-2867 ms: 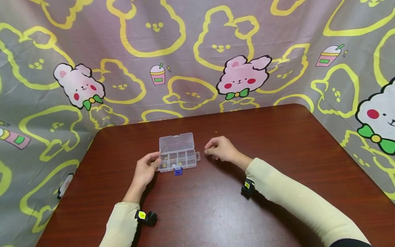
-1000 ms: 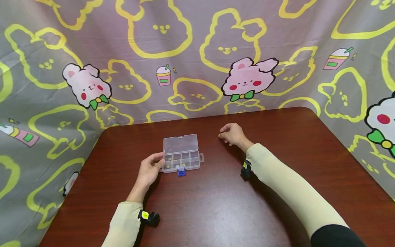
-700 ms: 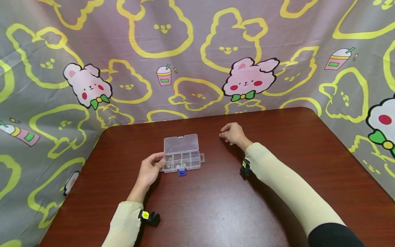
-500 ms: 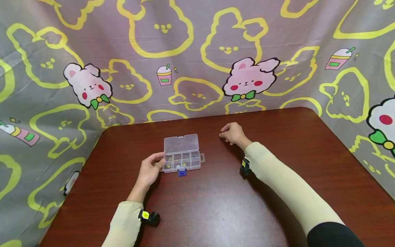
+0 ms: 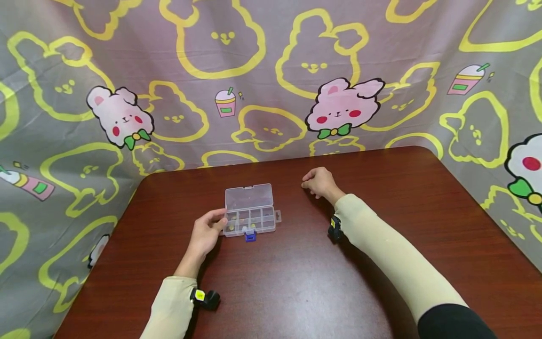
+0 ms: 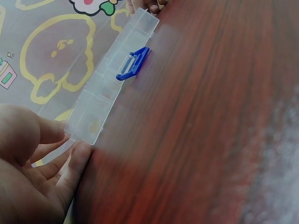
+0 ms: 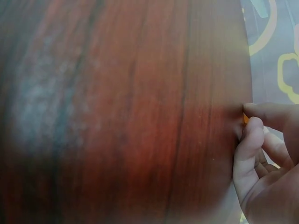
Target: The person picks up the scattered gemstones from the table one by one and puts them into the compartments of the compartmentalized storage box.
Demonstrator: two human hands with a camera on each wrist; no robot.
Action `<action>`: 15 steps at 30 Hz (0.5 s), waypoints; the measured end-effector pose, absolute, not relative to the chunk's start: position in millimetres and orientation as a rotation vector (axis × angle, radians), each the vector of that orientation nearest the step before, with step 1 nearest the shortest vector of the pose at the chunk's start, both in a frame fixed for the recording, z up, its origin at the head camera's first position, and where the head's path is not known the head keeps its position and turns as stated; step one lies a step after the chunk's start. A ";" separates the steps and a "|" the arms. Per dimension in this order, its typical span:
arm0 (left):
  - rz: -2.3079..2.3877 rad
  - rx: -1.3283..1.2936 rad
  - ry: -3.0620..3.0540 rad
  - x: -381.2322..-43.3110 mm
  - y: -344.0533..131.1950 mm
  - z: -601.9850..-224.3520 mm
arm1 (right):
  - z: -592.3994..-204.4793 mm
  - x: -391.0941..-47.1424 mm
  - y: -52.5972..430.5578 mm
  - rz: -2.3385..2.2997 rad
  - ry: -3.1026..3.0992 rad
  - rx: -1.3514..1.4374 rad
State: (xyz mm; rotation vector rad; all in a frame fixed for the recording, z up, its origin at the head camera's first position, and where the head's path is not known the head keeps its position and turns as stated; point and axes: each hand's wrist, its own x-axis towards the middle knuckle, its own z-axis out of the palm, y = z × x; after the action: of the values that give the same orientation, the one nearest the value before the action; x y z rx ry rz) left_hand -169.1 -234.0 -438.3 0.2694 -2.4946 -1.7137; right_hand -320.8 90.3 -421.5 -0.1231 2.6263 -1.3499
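A clear plastic compartment box (image 5: 250, 220) stands on the table with its lid (image 5: 249, 197) raised at the back. Small yellowish pieces lie in some compartments, and a blue latch (image 6: 134, 64) hangs at the front. My left hand (image 5: 206, 232) holds the box's left end between thumb and fingers. Beyond the box's right side, my right hand (image 5: 321, 182) is low at the tabletop, its thumb and index finger pinching a tiny orange piece (image 7: 246, 119). Most of that piece is hidden by the fingertips, so its kind cannot be told.
The brown wooden table (image 5: 288, 287) reaches back to a patterned curtain (image 5: 262, 70), which also runs along both sides. A clear hanging tab (image 5: 277, 216) sticks out from the box's right end.
My right hand has moved away from the box, to the right and back, where a tiny yellowish piece lay. Over the last second it has hardly moved. The left hand stays on the box.
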 end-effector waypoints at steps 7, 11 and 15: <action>-1.712 0.279 -2.501 -169.4 -235.2 -437.9 | -423.7 -323.6 91.3 -1.345 2.628 -0.129; -1.718 0.286 -2.494 -169.7 -234.8 -437.6 | -423.0 -324.1 91.0 -1.340 2.626 -0.129; -1.716 0.285 -2.502 -169.4 -234.8 -436.1 | -421.8 -322.9 91.3 -1.342 2.628 -0.129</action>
State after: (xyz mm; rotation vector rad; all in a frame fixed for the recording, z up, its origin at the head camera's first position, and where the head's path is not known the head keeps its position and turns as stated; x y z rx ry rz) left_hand -169.4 -234.8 -436.1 0.2854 -2.5020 -1.7161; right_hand -322.9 91.3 -421.8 -0.1288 2.6277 -1.3416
